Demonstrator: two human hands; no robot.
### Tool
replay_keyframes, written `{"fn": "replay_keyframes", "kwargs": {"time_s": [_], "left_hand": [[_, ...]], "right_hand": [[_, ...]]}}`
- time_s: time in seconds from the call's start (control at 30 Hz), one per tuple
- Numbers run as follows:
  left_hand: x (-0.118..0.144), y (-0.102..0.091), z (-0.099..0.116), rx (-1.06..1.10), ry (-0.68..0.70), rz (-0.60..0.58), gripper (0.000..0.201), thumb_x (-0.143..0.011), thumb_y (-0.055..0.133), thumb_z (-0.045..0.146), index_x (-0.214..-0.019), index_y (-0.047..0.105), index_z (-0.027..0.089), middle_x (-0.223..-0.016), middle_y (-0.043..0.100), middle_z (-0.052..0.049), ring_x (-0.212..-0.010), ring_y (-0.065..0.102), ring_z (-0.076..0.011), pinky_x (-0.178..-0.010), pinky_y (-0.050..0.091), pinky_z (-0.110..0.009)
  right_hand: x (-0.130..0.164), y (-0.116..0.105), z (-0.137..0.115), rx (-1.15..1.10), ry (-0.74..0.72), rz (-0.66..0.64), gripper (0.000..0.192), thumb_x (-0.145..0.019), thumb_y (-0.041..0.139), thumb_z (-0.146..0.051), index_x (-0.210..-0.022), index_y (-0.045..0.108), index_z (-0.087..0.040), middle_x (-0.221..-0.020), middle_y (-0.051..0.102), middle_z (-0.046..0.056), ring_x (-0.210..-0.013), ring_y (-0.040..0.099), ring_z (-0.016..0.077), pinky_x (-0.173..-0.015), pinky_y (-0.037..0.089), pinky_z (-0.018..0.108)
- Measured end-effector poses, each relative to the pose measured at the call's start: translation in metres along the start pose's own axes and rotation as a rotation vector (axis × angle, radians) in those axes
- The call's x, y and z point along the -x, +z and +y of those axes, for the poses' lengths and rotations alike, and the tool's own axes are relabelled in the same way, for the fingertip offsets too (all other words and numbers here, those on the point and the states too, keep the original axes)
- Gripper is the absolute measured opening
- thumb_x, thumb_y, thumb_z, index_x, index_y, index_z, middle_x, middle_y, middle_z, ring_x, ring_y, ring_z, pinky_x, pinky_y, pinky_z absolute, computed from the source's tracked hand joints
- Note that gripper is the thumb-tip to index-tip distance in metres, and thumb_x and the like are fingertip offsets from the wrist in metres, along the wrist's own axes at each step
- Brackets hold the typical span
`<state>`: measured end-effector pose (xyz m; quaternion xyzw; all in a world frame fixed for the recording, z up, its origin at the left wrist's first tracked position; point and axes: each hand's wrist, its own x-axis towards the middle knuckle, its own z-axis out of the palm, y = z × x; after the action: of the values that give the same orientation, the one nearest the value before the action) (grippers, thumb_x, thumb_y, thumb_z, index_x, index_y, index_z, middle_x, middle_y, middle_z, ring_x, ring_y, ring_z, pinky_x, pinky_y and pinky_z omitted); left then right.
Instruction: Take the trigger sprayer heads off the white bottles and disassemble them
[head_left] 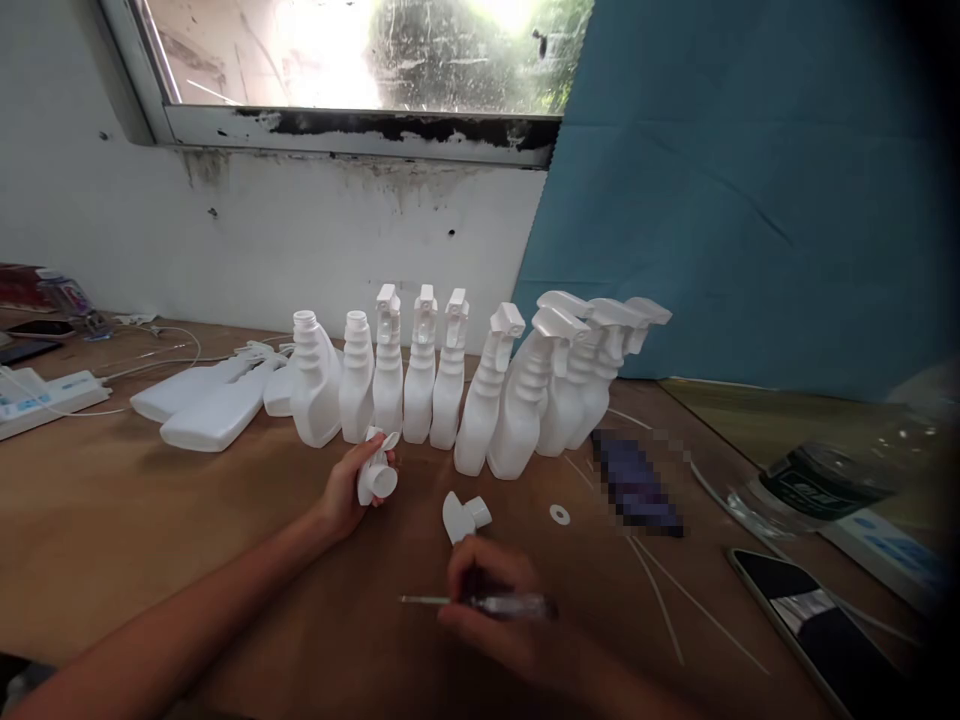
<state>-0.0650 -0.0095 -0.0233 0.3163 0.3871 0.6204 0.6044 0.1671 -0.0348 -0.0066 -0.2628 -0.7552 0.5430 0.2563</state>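
Head view: your left hand (346,492) is closed around a white trigger head (376,470), held just in front of the bottle row (480,385). Your right hand (491,605) grips a screwdriver (480,602), its thin shaft pointing left over the table (187,540). A loose second trigger head (464,517) lies on the table just beyond your right knuckles, between both hands. A small washer (559,515) sits to its right, near a blurred dark object (637,480). Two bottles in the row stand uncapped at the left; the rest carry heads. More bottles (214,405) lie flat further left. A phone (814,620) and clear bottle (817,480) rest at right; thin white tubes (660,595) cross the wood nearby.
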Motion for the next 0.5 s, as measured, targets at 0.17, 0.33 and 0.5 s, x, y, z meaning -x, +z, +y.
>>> {"fn": "replay_keyframes", "kwargs": {"time_s": [0.17,0.33,0.5], "left_hand": [[0.0,0.0,0.001,0.01,-0.003,0.013,0.035,-0.08,0.067,0.048,-0.075,0.057,0.015,-0.05,0.05,0.004,-0.037,0.041,-0.0089,-0.039,0.026,-0.024],[0.001,0.002,0.002,0.018,-0.018,-0.002,0.035,-0.081,0.066,0.048,-0.074,0.057,0.015,-0.049,0.049,0.004,-0.037,0.041,-0.0088,-0.039,0.026,-0.024],[0.003,0.004,0.001,0.016,-0.034,-0.038,0.035,-0.081,0.066,0.048,-0.073,0.056,0.015,-0.049,0.05,0.003,-0.037,0.041,-0.0088,-0.039,0.026,-0.024]], "right_hand": [[0.008,0.02,-0.002,-0.039,0.01,-0.239,0.011,-0.074,0.064,-0.017,-0.084,0.06,-0.018,-0.071,0.06,-0.003,-0.059,0.051,0.0093,-0.057,0.04,0.02],[0.011,0.022,0.005,-0.012,-0.028,-0.301,0.007,-0.073,0.056,-0.013,-0.073,0.06,-0.018,-0.061,0.058,-0.005,-0.054,0.051,0.0079,-0.053,0.038,0.018],[0.012,0.027,0.015,-0.064,-0.08,-0.358,0.006,-0.071,0.056,-0.012,-0.071,0.058,-0.018,-0.065,0.056,-0.005,-0.054,0.048,0.0065,-0.05,0.035,0.016]]}}
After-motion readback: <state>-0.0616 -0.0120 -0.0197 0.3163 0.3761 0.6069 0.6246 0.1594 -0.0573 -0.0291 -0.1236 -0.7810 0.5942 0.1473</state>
